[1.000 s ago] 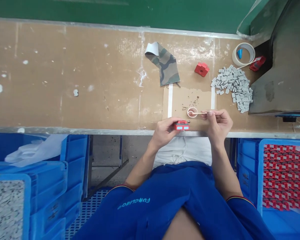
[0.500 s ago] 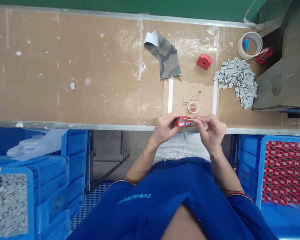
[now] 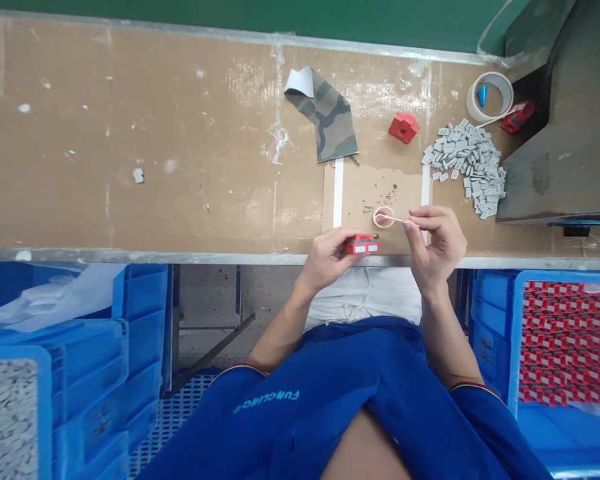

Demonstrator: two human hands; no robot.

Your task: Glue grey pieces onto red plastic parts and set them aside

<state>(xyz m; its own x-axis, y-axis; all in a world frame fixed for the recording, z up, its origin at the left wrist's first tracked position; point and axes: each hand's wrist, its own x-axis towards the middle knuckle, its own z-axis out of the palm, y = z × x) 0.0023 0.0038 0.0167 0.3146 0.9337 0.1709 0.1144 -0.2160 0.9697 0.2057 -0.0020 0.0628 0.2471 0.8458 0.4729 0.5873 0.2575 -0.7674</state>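
Note:
My left hand (image 3: 331,255) is closed around a small red block-like part (image 3: 363,244) with pale windows on its near side, just over the table's front edge. Between thumb and fingers, my right hand (image 3: 436,245) pinches a thin pale swab-like stick (image 3: 396,219). The stick's far tip is in a small round cup (image 3: 383,217) with reddish contents. Behind the cup lie dark crumbs (image 3: 390,195) on a cardboard sheet (image 3: 357,187) edged with white strips.
A red block (image 3: 404,128), a camouflage cloth piece (image 3: 334,120) and a heap of small grey tiles (image 3: 473,167) lie farther back. At right are a tape roll (image 3: 509,93), another red part (image 3: 519,117) and a metal housing (image 3: 570,133). Blue crates (image 3: 517,347) flank me, one holding rows of red parts.
My right hand has moved right and slightly away, bringing the stick from the red part to the cup. My left hand still holds the red part. The view has shifted slightly.

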